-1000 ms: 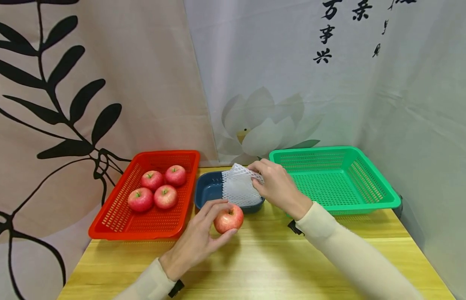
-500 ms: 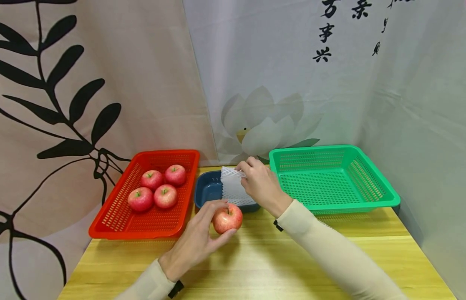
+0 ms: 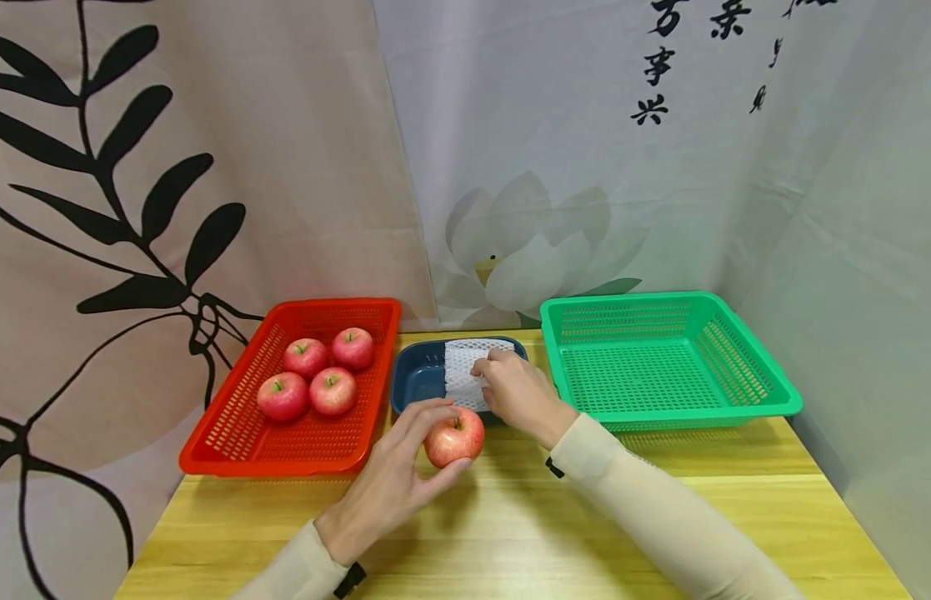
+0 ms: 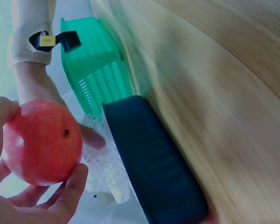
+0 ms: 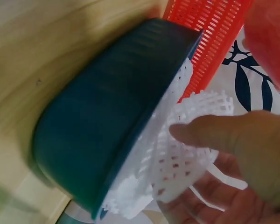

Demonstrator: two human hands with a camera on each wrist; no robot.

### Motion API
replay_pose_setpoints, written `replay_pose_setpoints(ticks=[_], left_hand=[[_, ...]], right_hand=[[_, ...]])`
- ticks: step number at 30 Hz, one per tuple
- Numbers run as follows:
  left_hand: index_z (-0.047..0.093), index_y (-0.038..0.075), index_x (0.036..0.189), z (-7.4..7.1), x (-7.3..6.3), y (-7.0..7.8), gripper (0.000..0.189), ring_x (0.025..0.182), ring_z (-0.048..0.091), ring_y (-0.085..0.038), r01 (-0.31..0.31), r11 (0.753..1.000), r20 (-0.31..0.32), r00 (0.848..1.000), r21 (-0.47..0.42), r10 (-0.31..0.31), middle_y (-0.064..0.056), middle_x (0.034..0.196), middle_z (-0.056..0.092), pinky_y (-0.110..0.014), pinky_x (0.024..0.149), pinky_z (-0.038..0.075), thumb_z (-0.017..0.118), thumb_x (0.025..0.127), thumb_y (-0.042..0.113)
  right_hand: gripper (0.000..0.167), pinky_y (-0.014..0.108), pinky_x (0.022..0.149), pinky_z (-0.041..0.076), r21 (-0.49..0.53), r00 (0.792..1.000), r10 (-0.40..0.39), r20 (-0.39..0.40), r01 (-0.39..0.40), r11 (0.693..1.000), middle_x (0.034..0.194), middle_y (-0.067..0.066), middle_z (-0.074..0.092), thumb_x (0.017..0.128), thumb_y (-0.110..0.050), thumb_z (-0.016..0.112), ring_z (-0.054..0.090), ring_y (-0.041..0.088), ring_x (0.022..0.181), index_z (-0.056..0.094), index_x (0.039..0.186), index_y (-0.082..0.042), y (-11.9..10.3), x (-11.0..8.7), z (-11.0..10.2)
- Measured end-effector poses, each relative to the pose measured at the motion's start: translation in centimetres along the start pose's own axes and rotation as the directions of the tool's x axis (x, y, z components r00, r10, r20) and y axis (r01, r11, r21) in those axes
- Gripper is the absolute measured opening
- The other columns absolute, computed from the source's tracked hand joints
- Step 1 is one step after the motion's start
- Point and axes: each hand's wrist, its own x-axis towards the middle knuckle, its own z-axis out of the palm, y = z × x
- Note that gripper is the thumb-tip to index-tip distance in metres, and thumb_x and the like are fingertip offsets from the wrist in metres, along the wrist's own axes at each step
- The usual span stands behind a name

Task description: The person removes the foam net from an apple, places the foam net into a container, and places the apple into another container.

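Note:
My left hand holds a red apple between thumb and fingers, just above the table in front of a small dark blue basin. White foam fruit nets lie flat in the right part of that basin. Over them is my right hand. In the right wrist view, its thumb lies on one side of a raised foam net and its fingers are behind the other side, so the net is pinched at the basin's rim. How many nets are stacked there cannot be told.
On the left stands a red basket with several apples in it. A green basket sits at the right, close to my right forearm. A printed curtain hangs behind the wooden table.
My right hand has moved left and lower over the basin. The foam net's lifted edge has come down flatter. The left hand and its apple have stayed almost still.

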Motion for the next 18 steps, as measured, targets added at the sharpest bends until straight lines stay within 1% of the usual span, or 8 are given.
replay_pose_setpoints(ticks=[2,5,9,12,14,18], left_hand=[[0.065,0.021,0.148,0.0,0.1,0.1,0.057,0.143,0.070,-0.023,0.000,1.000,-0.002,1.000,-0.003,0.000,-0.002,0.159,0.065,-0.043,0.109,0.070,0.095,0.101,0.034],[0.064,0.020,0.146,0.0,0.2,0.2,0.057,0.144,0.070,-0.023,-0.001,1.000,-0.003,1.000,-0.004,0.001,-0.003,0.160,0.065,-0.043,0.111,0.070,0.095,0.101,0.035],[0.064,0.020,0.144,-0.1,0.4,0.2,0.056,0.145,0.069,-0.022,0.001,1.000,0.000,1.000,-0.001,-0.001,-0.003,0.161,0.064,-0.043,0.112,0.069,0.095,0.100,0.035],[0.064,0.020,0.144,-0.1,0.4,0.2,0.056,0.145,0.069,-0.022,0.006,1.000,0.002,1.000,-0.002,-0.006,-0.003,0.161,0.064,-0.043,0.111,0.069,0.096,0.100,0.034],[0.063,0.020,0.144,-0.1,0.4,0.2,0.056,0.144,0.069,-0.023,0.009,1.000,0.004,1.000,-0.002,-0.008,-0.003,0.160,0.064,-0.043,0.110,0.070,0.096,0.100,0.034],[0.063,0.020,0.145,-0.1,0.5,0.1,0.057,0.144,0.070,-0.024,0.008,1.000,0.006,1.000,0.003,-0.008,-0.004,0.161,0.064,-0.043,0.109,0.070,0.095,0.100,0.035]], right_hand=[[0.021,0.045,0.079,0.073,0.015,0.999,0.005,0.037,-0.006,1.000,0.110,0.013,0.083,0.100,-0.006,0.090,0.082,0.032,0.099,0.087,0.121,-0.008,0.1,-0.1,0.3],[0.018,0.044,0.080,0.073,0.034,0.996,0.008,0.084,-0.011,0.999,0.109,0.012,0.083,0.104,-0.016,0.089,0.081,0.031,0.095,0.087,0.121,-0.008,0.2,-0.3,0.5],[0.023,0.045,0.083,0.073,0.065,0.990,0.006,0.141,-0.015,0.998,0.112,0.012,0.085,0.112,-0.027,0.081,0.080,0.029,0.095,0.086,0.123,-0.008,0.4,-0.6,1.0],[0.026,0.046,0.087,0.074,0.094,0.984,0.004,0.178,-0.021,0.995,0.117,0.012,0.085,0.115,-0.029,0.076,0.081,0.030,0.101,0.086,0.126,-0.008,0.7,-0.8,1.5],[0.026,0.048,0.089,0.074,0.107,0.981,0.004,0.193,-0.025,0.994,0.119,0.013,0.085,0.115,-0.029,0.075,0.081,0.032,0.105,0.086,0.127,-0.008,0.9,-1.0,1.7],[0.027,0.049,0.092,0.074,0.090,0.982,-0.005,0.189,-0.012,0.996,0.121,0.013,0.085,0.114,-0.029,0.077,0.081,0.034,0.108,0.086,0.128,-0.007,0.9,-1.2,1.8]])
